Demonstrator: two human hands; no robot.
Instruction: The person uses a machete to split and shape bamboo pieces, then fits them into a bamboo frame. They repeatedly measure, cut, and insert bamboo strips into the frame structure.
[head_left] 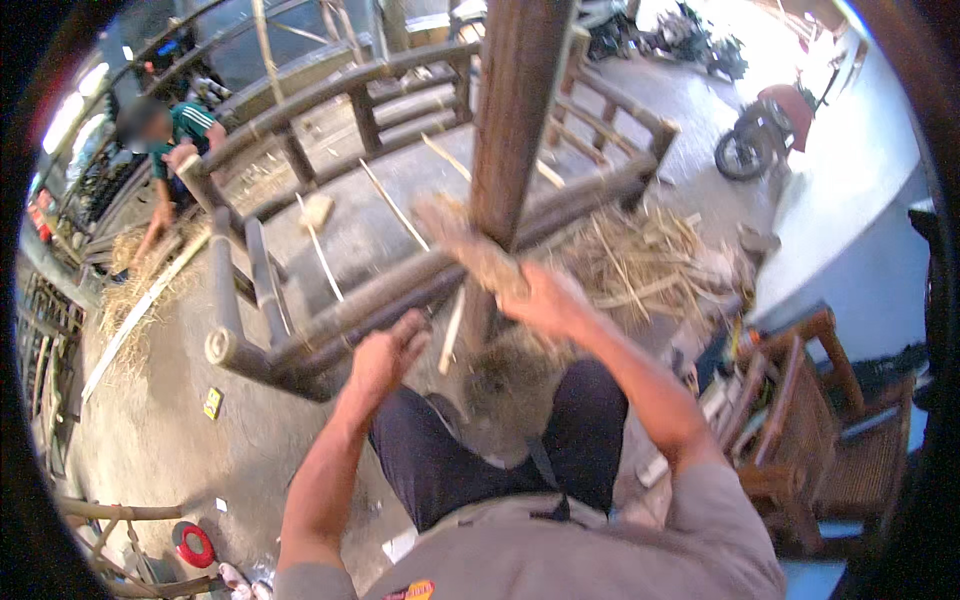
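Observation:
My right hand (548, 300) is closed around the near end of a rough, worn piece of wood (462, 243), blurred, whose far end points up and left over the front rail. It passes beside a thick brown bamboo post (515, 120). My left hand (385, 358) is just on the near side of the front bamboo rail (370, 300), its fingers loosely bent and apart with nothing visible between them. To its right a pale bamboo strip (452, 335) hangs down from the rail. More pale strips (393, 205) span the bamboo bench frame (222, 285).
A pile of bamboo shavings (645, 260) lies right of the post. At far left another person (190, 130) bends over shavings near a long split bamboo (145, 310). A bamboo chair (830, 440) stands close at right, a motorcycle (765, 135) farther back. A red ring (193, 544) lies at lower left.

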